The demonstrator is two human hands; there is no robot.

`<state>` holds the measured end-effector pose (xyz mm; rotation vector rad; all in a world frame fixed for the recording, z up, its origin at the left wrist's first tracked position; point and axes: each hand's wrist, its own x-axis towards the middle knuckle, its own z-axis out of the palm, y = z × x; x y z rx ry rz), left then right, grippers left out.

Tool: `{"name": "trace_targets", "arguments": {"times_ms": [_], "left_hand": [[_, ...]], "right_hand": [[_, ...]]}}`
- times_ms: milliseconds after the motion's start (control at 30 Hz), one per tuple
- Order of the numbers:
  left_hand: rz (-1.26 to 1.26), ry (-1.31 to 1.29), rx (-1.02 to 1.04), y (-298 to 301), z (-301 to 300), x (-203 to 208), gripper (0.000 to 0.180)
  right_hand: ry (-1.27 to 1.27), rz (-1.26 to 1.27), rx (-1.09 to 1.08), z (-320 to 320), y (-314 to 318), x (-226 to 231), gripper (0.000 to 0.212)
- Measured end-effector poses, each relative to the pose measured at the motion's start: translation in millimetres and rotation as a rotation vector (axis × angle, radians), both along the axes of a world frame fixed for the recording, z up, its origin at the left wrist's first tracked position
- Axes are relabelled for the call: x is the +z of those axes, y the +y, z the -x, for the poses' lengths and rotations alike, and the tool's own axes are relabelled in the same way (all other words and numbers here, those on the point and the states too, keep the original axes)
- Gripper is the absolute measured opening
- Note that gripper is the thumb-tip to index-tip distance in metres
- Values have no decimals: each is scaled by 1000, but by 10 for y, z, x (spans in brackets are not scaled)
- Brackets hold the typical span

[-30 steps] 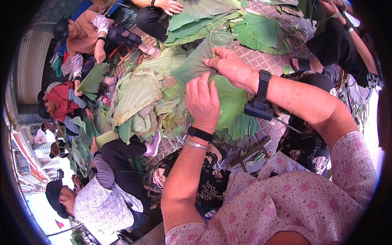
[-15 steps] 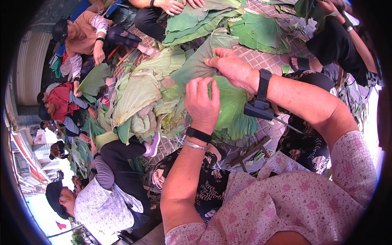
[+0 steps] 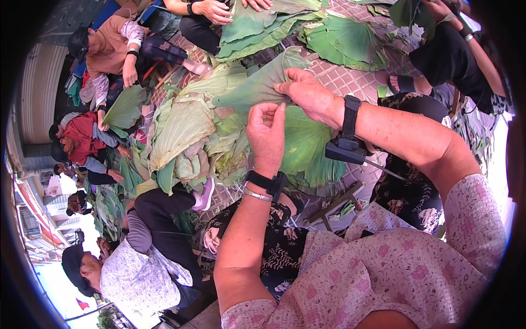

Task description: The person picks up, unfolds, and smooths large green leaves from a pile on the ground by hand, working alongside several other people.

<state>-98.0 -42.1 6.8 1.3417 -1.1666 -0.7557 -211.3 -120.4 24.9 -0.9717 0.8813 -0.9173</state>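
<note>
The right hand (image 3: 311,97) grips the edge of a grey-green, cone-folded leaf (image 3: 249,89) between thumb and fingers, while the left hand (image 3: 266,131) has its thumb and index fingertip brought close together just beside that leaf's near edge; whether it pinches the leaf, I cannot tell. The folded leaf sits in front of the person, rising past the hands toward the far side and pointing left.

Nearest is the person's pale pink floral cotton top (image 3: 378,268), with black flower-printed trousers (image 3: 285,249) beyond it. A black strap (image 3: 350,118) circles the right wrist; a black wristband (image 3: 262,180) and a silver metal bracelet (image 3: 257,194) circle the left.

Past the knees, a broad bright-green ribbed leaf (image 3: 307,143) lies under the hands. To its left spreads a heap of pale yellow-green wilted leaves (image 3: 183,131), with a lilac shoe (image 3: 206,195) at its near edge.

Farther off, reddish paving (image 3: 353,85) carries a flat stack of round green leaves (image 3: 345,44) on the right. Left of that stack, a co-worker's hands (image 3: 212,11) rest by large layered green leaves (image 3: 257,33).
</note>
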Motion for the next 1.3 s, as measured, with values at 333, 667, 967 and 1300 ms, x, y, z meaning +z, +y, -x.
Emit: {"name": "trace_targets", "arguments": {"times_ms": [333, 667, 967, 1300], "left_hand": [[-22, 21, -42, -11, -39, -27, 12], [-88, 123, -66, -1, -97, 25, 16], [-10, 53, 29, 52, -88, 31, 25], [-200, 7, 108, 103, -57, -15, 35]], "right_hand": [[-88, -56, 5, 7, -16, -59, 11], [-118, -56, 41, 8, -48, -99, 10], [-116, -55, 49, 74, -65, -8, 10], [-156, 1, 70, 48, -22, 29, 13]]}}
